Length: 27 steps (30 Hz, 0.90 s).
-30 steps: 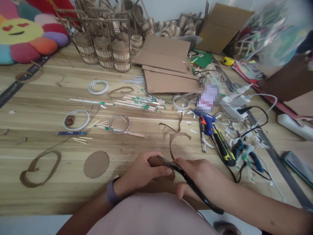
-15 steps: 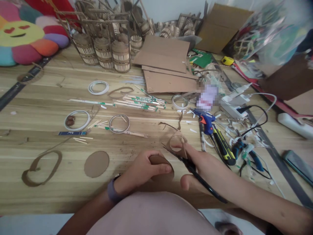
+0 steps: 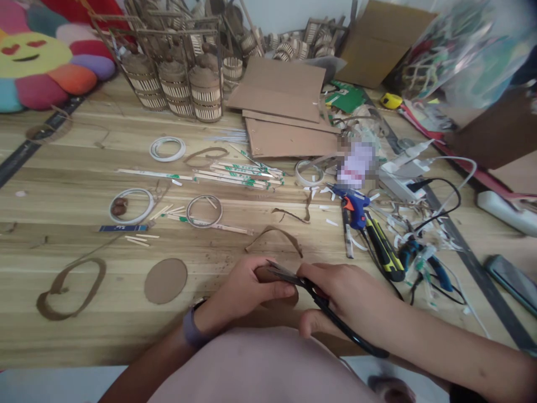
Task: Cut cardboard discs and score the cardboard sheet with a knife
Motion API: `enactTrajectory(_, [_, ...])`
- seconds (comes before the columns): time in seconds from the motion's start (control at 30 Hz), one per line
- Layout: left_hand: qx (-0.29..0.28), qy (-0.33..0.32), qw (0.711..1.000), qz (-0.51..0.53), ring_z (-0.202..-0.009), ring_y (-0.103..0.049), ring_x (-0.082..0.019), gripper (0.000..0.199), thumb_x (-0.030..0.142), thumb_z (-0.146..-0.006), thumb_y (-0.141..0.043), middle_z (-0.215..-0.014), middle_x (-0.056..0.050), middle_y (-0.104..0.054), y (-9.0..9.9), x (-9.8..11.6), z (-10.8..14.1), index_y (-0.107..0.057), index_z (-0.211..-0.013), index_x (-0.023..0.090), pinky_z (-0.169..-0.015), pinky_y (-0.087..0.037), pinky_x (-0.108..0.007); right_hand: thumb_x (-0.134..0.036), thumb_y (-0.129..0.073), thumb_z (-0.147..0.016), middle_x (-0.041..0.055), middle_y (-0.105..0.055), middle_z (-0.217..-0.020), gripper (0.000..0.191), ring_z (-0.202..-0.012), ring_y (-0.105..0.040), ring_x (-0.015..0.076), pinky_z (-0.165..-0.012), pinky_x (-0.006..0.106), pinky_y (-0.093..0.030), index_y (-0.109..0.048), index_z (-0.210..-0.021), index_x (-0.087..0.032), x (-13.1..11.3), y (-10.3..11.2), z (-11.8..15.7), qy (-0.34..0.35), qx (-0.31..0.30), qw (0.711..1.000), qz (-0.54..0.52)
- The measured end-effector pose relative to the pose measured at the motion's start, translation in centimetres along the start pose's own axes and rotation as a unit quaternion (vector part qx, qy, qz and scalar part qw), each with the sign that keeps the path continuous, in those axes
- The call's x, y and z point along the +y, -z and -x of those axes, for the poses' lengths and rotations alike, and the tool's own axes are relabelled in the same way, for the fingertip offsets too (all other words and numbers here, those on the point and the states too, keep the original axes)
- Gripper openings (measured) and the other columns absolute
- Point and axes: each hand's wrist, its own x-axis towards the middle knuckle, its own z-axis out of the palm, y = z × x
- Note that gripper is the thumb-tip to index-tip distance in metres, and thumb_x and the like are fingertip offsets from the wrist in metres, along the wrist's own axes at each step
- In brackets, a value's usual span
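Note:
Between the thumb and fingers of my left hand (image 3: 247,285) is a round cardboard disc (image 3: 279,296), partly hidden by the thumb. My right hand (image 3: 344,291) grips black-handled scissors (image 3: 325,305), whose blades reach over the disc's far edge, close to my left fingers. Just beyond the hands lies a curved brown strip (image 3: 277,232) on the table. Another cardboard disc (image 3: 165,281) rests flat to the left of my left hand. Farther left is a looped brown strip (image 3: 71,288).
Tape rolls (image 3: 204,211) and wrapped wooden sticks (image 3: 239,174) lie mid-table. At right are a blue glue gun (image 3: 356,207), a yellow-black utility knife (image 3: 385,246), pliers (image 3: 436,271) and a power strip (image 3: 403,182). Cardboard sheets (image 3: 281,92) and small slatted buckets (image 3: 205,95) stand behind.
The brown strip has left my right hand and now lies on the table. My right hand has brought the scissors left, their blades now over the disc. My left hand stays nearly still.

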Motion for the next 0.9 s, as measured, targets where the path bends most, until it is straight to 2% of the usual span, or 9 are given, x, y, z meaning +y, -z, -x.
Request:
enactTrajectory(0.17, [-0.018, -0.004, 1.000, 0.007, -0.062, -0.056, -0.011, 0.026, 0.034, -0.066, -0.084, -0.065, 0.005, -0.064, 0.0, 0.6, 0.2, -0.064, -0.073, 0.018, -0.062, -0.044, -0.024, -0.085, -0.060, -0.078, 0.0077, -0.073, -0.078, 0.066, -0.067, -0.072, 0.0281, -0.054, 0.028, -0.029, -0.064, -0.090, -0.020, 0.0, -0.1, 0.0, 0.008, 0.006, 0.999, 0.051])
enactTrajectory(0.33, [-0.023, -0.005, 1.000, 0.002, -0.060, -0.053, -0.010, 0.028, 0.034, -0.067, -0.083, -0.061, 0.006, -0.060, -0.1, 0.5, 0.3, -0.060, -0.069, 0.019, -0.061, -0.043, -0.023, -0.083, -0.063, -0.078, 0.0065, -0.073, -0.075, 0.063, -0.064, -0.071, 0.0259, -0.052, 0.027, -0.028, -0.064, -0.087, -0.020, -0.2, -0.3, 0.0, 0.017, 0.010, 0.997, 0.069])
enactTrajectory(0.47, [-0.029, 0.004, 1.000, 0.001, -0.060, -0.052, -0.009, 0.029, 0.033, -0.066, -0.083, -0.061, 0.007, -0.058, -0.1, 0.4, 0.4, -0.058, -0.067, 0.019, -0.060, -0.041, -0.022, -0.083, -0.060, -0.080, 0.0073, -0.073, -0.076, 0.063, -0.063, -0.072, 0.0264, -0.052, 0.028, -0.028, -0.065, -0.088, -0.020, -0.4, -0.4, 0.1, 0.019, 0.008, 0.996, 0.084])
enactTrajectory(0.77, [-0.038, -0.004, 0.999, -0.029, -0.058, -0.046, -0.009, 0.029, 0.036, -0.066, -0.084, -0.061, 0.006, -0.055, -0.1, 0.4, 0.5, -0.060, -0.067, 0.018, -0.056, -0.034, -0.023, -0.084, -0.047, -0.087, 0.0066, -0.071, -0.068, 0.067, -0.058, -0.070, 0.0225, -0.051, 0.028, -0.027, -0.065, -0.084, -0.020, 0.1, -1.0, 0.5, 0.065, 0.049, 0.994, 0.074])
enactTrajectory(0.9, [-0.031, -0.009, 0.999, -0.043, -0.057, -0.044, -0.009, 0.032, 0.037, -0.065, -0.085, -0.059, 0.007, -0.052, -0.1, 0.2, 0.4, -0.059, -0.064, 0.019, -0.054, -0.032, -0.023, -0.087, -0.046, -0.084, 0.0061, -0.070, -0.066, 0.070, -0.056, -0.068, 0.0210, -0.051, 0.028, -0.026, -0.065, -0.082, -0.020, 0.2, -1.3, 0.6, 0.072, 0.055, 0.993, 0.074])
